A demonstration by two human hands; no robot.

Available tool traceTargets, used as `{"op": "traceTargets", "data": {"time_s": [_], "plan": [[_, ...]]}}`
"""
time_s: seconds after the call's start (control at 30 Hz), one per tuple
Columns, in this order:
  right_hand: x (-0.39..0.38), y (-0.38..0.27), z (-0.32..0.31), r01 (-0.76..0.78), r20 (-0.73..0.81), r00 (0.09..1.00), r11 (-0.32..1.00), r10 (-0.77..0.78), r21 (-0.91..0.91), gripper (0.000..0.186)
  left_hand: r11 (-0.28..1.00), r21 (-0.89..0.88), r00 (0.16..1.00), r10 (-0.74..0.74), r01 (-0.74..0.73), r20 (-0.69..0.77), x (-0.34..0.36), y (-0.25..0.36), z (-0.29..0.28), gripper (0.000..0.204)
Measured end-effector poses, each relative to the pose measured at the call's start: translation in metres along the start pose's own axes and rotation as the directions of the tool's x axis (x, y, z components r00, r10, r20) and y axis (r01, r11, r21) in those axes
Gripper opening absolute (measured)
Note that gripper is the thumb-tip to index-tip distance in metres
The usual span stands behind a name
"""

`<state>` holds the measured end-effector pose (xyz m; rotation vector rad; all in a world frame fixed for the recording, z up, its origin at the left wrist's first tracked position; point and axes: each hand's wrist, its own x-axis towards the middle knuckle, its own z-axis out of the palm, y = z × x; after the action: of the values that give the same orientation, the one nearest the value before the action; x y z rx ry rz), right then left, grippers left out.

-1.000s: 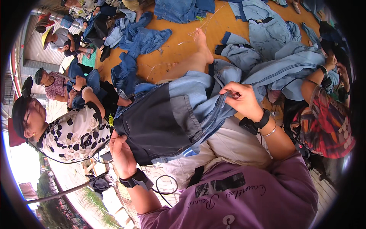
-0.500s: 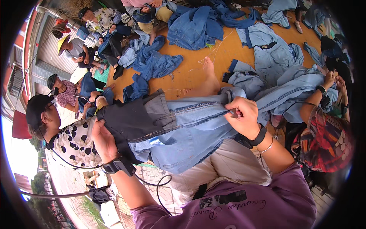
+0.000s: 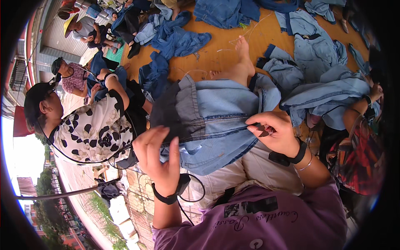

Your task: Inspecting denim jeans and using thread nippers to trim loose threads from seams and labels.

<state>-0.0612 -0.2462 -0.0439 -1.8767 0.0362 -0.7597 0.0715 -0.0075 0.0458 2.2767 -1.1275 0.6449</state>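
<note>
A light-blue denim garment (image 3: 227,112) lies across my lap, with black and grey cloth (image 3: 189,98) at its left part and a long dark seam running sideways. My right hand (image 3: 277,131) pinches that seam between thumb and fingers. A small dark pointed piece (image 3: 263,131), perhaps a blade, shows in the same hand; its kind is unclear. My left hand (image 3: 160,160) is at the garment's near-left edge by the black cloth, its fingers spread and apparently gripping nothing.
My bare foot (image 3: 243,52) rests on the orange-brown surface (image 3: 221,62). Blue denim piles (image 3: 227,12) lie ahead, lighter ones (image 3: 314,54) at right. A person in a spotted shirt (image 3: 93,129) sits close at left; another person's arm (image 3: 358,110) handles denim at right. A black cable (image 3: 204,189) loops near my left wrist.
My left hand has moved right and inward along the garment, off its far-left end. The black cloth has drawn in and folded. My right hand still pinches the seam.
</note>
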Motion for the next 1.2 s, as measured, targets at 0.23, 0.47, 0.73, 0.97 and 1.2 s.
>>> {"op": "traceTargets", "data": {"time_s": [0.23,0.47,0.73,0.97,1.2], "plan": [[0.022,-0.032,0.015,0.04,0.17,0.985,0.988,-0.015,-0.15,0.023,0.955,0.033,0.944,0.284,-0.294,0.169,-0.008,0.04,0.036,0.022],[0.023,-0.031,0.046,-0.001,0.186,0.982,0.997,-0.013,0.077,0.014,0.941,0.072,0.942,0.326,-0.331,0.073,-0.002,0.054,0.01,0.002],[0.019,-0.028,0.045,-0.173,0.158,0.979,0.93,0.127,0.323,0.013,0.923,0.058,0.923,0.383,-0.382,-0.026,-0.002,0.06,0.02,0.002],[0.02,-0.026,0.045,-0.203,0.163,0.974,0.923,0.156,0.328,0.018,0.981,-0.161,0.978,-0.078,0.11,0.193,-0.029,0.066,0.022,0.013],[0.016,-0.019,0.052,-0.202,0.138,0.977,0.898,0.16,0.39,0.019,0.39,-0.437,0.565,-0.325,0.81,0.758,-0.01,0.065,0.018,0.041]]}}
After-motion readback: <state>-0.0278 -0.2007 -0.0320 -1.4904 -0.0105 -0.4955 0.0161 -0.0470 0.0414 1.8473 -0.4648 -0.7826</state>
